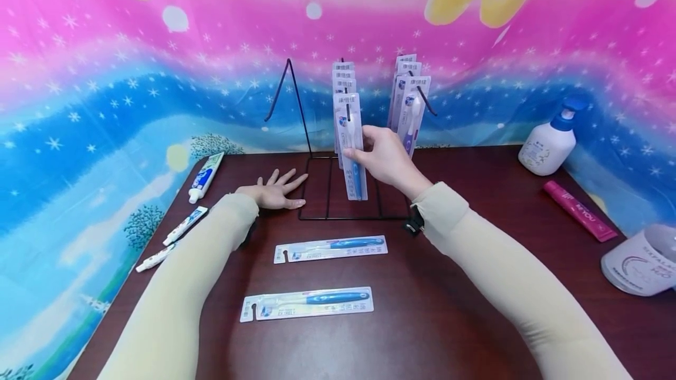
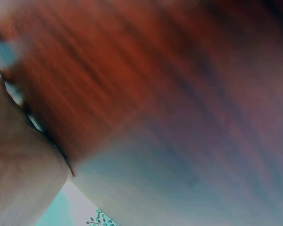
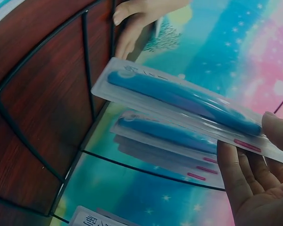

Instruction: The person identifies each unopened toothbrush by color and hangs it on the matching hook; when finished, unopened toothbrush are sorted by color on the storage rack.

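Note:
My right hand (image 1: 388, 155) pinches a packaged blue toothbrush (image 1: 352, 151) by its edge, thumb in front and fingers behind. That pack is at the front of the middle hook of a black wire rack (image 1: 343, 217), with several more packs (image 1: 344, 74) behind it. In the right wrist view the pinched pack (image 3: 179, 101) stands apart from the other blue packs (image 3: 165, 134). My left hand (image 1: 277, 190) lies with fingers spread on the table beside the rack's left side. Two packaged blue toothbrushes (image 1: 331, 249) (image 1: 308, 304) lie flat in front of the rack.
Purple toothbrush packs (image 1: 412, 110) hang on the right hook; the left hook (image 1: 267, 117) is bare. Toothpaste tubes (image 1: 206, 177) lie along the left edge. A pump bottle (image 1: 547, 142), a pink tube (image 1: 579, 210) and a white mug (image 1: 639, 263) are at the right.

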A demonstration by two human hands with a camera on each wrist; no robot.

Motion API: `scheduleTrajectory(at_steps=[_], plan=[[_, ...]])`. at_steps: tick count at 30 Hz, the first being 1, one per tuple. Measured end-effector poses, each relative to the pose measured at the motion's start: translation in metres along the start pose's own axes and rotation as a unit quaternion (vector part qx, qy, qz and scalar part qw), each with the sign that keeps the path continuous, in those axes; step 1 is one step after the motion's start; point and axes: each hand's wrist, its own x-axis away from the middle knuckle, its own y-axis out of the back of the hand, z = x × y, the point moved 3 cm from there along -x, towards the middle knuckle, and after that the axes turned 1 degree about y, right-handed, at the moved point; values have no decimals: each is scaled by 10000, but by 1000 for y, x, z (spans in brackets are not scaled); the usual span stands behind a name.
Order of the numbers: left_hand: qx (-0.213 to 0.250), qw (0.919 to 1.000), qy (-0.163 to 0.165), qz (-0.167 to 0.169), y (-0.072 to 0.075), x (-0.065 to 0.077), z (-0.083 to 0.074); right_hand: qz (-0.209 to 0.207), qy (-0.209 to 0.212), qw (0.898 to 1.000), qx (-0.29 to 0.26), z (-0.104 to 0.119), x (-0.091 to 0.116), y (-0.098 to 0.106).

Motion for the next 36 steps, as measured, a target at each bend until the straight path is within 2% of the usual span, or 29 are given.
scheduleTrajectory(at_steps=[6, 11, 22, 36], plan=[[33, 10000, -3, -25, 0, 1, 0, -174, -122, 9997, 112, -5, -18, -4], [72, 9999, -41, -60, -2, 0, 1, -182, -201, 9996, 66, -8, -25, -6], [66, 10000, -24, -61, 0, 1, 0, 17, -281, 9996, -17, -14, -28, -9], [148, 9999, -27, 6, -1, 1, -1, -53, -262, 9996, -46, -15, -23, -4]])
